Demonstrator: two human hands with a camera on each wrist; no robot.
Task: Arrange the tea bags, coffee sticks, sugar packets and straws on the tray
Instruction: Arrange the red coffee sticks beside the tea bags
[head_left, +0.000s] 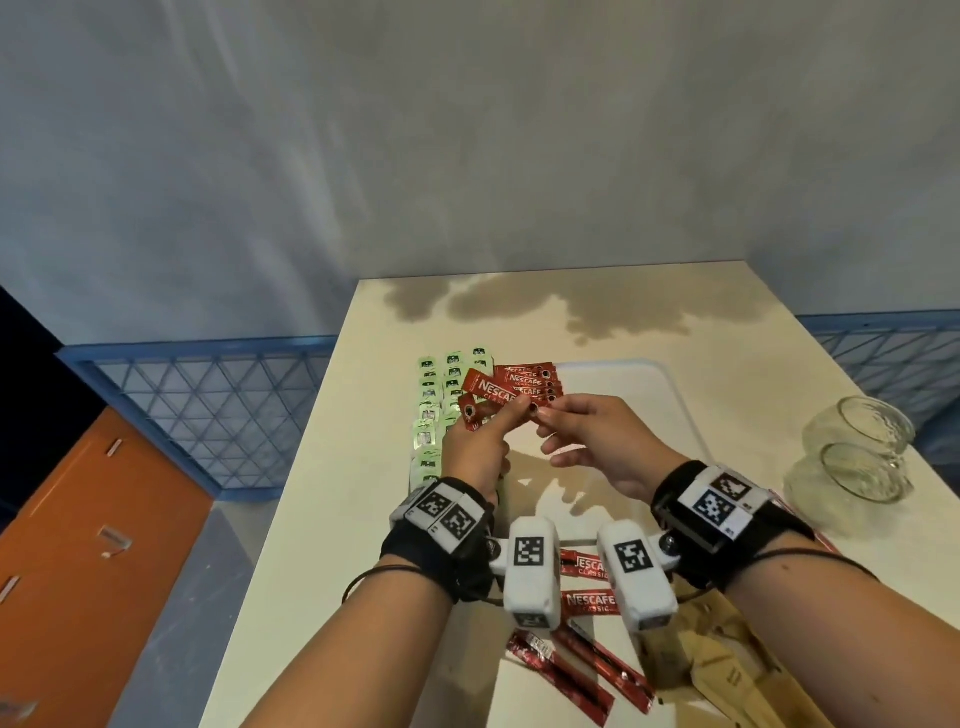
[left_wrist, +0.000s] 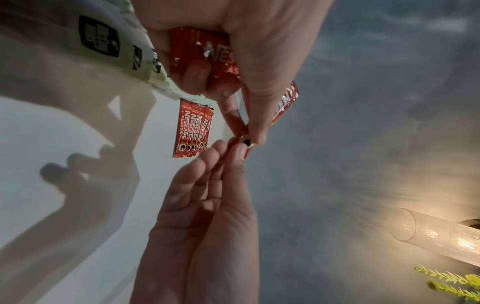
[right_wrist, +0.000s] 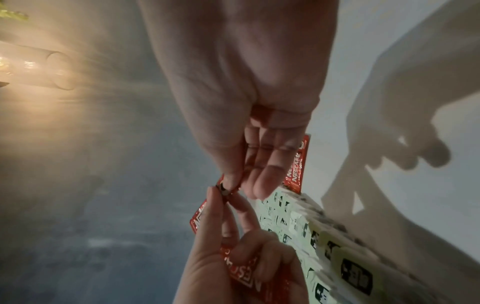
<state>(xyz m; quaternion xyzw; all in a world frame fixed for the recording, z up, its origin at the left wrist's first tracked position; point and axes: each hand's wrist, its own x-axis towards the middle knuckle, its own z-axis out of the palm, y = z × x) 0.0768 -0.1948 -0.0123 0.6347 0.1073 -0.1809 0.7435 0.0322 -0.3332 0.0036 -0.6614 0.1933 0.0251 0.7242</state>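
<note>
Cream table (head_left: 332, 519) bearing white tray (head_left: 675, 410)

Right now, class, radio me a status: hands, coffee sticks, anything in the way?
Left hand grips several coffee sticks. Right hand pinches one stick's end. Tea bags and coffee row on tray. Nothing blocking; two glasses off right.

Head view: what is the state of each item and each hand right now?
Left hand: grips several coffee sticks.
Right hand: pinches one stick's end.
Tea bags: in overlapped rows on the tray.
Laid coffee sticks: overlapped row on tray.
Glasses: empty, lying sideways.
</note>
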